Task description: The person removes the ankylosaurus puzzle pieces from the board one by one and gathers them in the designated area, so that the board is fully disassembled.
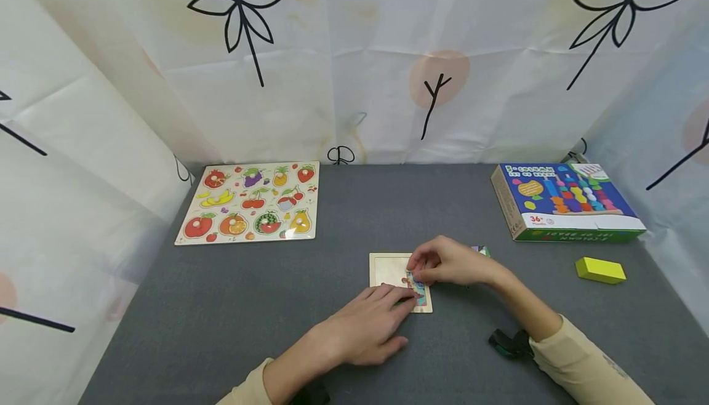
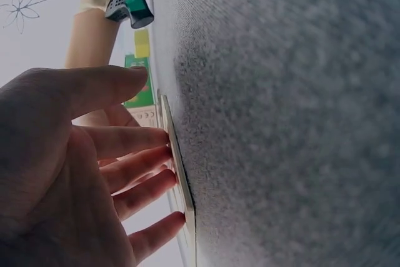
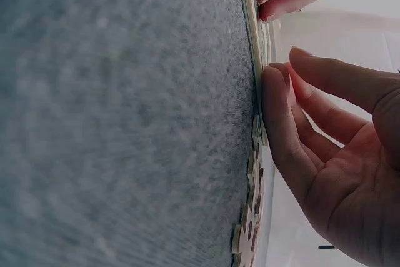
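A small wooden puzzle tray [image 1: 388, 263] lies flat on the table, with colourful puzzle pieces [image 1: 421, 298] along its right side. My left hand [image 1: 373, 322] reaches in from the lower left. Its straight fingertips rest on the tray, and its thumb [image 2: 119, 85] stands apart from the board. From the right, my right hand [image 1: 456, 263] touches the pieces with bent fingertips. In the right wrist view its thumb [image 3: 331, 73] stays off the board, and no lifted piece shows. Loose jigsaw pieces [image 3: 247, 223] lie beyond the tray, mostly hidden by the right hand in the head view.
At the back left lies a fruit picture board [image 1: 246, 205]. A boxed bead-column toy [image 1: 565, 202] stands at the back right, with a yellow block [image 1: 600, 270] in front of it. Patterned white cloth [image 1: 360, 85] hangs behind and beside the grey table [image 1: 232, 294].
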A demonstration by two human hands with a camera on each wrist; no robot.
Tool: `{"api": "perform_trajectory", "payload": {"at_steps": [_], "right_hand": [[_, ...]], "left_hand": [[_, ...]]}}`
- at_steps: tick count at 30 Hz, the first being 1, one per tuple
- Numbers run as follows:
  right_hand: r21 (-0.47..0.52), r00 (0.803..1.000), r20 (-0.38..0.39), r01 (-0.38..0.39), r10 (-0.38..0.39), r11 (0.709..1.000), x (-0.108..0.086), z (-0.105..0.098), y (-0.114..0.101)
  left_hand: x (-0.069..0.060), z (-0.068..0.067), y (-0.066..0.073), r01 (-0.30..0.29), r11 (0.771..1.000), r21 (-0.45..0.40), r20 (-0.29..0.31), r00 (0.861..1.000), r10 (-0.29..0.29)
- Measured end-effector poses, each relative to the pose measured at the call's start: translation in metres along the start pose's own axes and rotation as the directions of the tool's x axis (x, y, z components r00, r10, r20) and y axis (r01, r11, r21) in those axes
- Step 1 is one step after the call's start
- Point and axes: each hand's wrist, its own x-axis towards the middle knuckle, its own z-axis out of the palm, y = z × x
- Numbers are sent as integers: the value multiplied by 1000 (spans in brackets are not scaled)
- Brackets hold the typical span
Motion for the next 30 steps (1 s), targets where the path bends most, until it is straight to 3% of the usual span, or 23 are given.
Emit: {"api": "perform_trajectory", "payload": {"at_steps": [14,30], "right_hand": [[1,997,1,-77,77,997,5,2,-4],[-58,1000,-15,-26,25,998,3,0,-5]], "left_hand": [[-2,2,0,-36,998,59,-20,999,37],[-3,3,2,-33,996,81,-37,999,36]]}}
